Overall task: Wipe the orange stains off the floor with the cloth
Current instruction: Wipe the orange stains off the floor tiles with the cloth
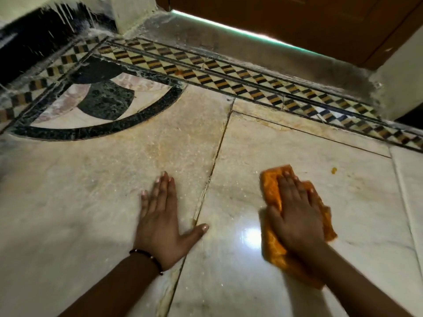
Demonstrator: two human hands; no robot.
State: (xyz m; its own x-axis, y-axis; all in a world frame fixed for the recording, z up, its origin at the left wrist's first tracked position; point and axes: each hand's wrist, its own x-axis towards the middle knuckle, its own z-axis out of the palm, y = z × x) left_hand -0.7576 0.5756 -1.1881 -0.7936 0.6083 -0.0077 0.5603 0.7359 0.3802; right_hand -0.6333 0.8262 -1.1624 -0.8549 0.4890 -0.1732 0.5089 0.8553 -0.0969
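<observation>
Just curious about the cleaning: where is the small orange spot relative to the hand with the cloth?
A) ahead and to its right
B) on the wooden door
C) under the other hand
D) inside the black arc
A: the orange spot lies on pale floor beyond and right of the right hand pressing the cloth.

No text, label, brand or number can be read anywhere.

My left hand (160, 219) lay flat, fingers straight, thumb spread; my right hand (297, 211) pressed palm-down, fingers extended together.
</observation>
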